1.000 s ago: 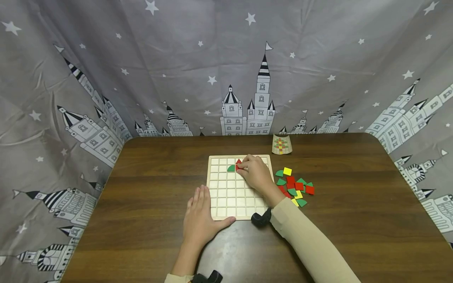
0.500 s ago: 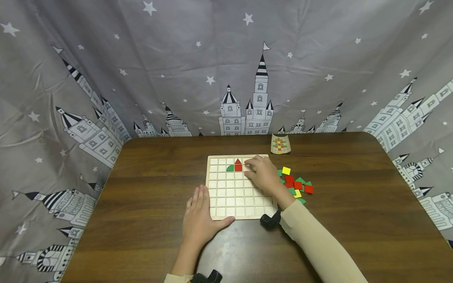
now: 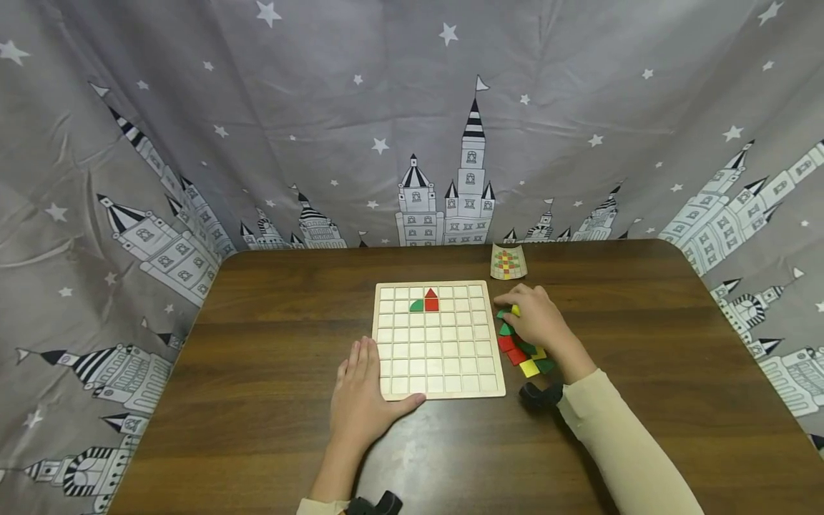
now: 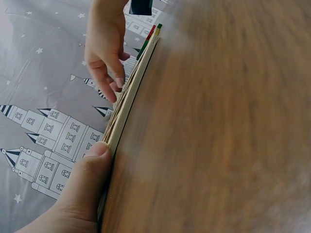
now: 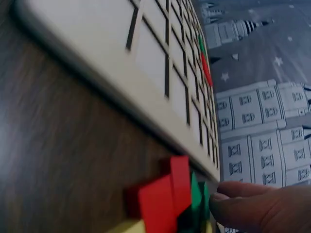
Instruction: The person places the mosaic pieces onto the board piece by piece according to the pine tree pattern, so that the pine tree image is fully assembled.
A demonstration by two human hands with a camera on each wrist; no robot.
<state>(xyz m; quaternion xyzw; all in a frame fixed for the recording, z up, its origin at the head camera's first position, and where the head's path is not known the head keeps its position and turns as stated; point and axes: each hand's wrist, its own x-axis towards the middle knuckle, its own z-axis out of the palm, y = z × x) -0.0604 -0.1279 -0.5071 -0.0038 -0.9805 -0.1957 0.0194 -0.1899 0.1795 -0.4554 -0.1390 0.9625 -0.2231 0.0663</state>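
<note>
A pale wooden grid board (image 3: 440,395) lies on the table. On it a red triangle (image 3: 430,293) sits directly above a red square (image 3: 431,305), with a green quarter-circle piece (image 3: 417,306) just left of the square. My left hand (image 3: 363,400) rests at the board's lower left corner, fingers straight along the left edge, thumb on the front edge. My right hand (image 3: 539,322) is over the loose pieces right of the board, index finger and thumb apart near a green piece (image 3: 505,330) and a yellow square (image 3: 516,310). It hides part of the pile.
Loose red squares (image 3: 506,344), a front yellow square (image 3: 529,368) and several green pieces lie close beside the board's right edge. A small curled pattern card (image 3: 508,263) stands behind the board. A grey castle-print curtain (image 3: 290,107) hangs behind the wooden table (image 3: 270,357).
My right hand has let go of the red square on the board and moved right to the loose pieces. My left hand has stayed at the board's corner.
</note>
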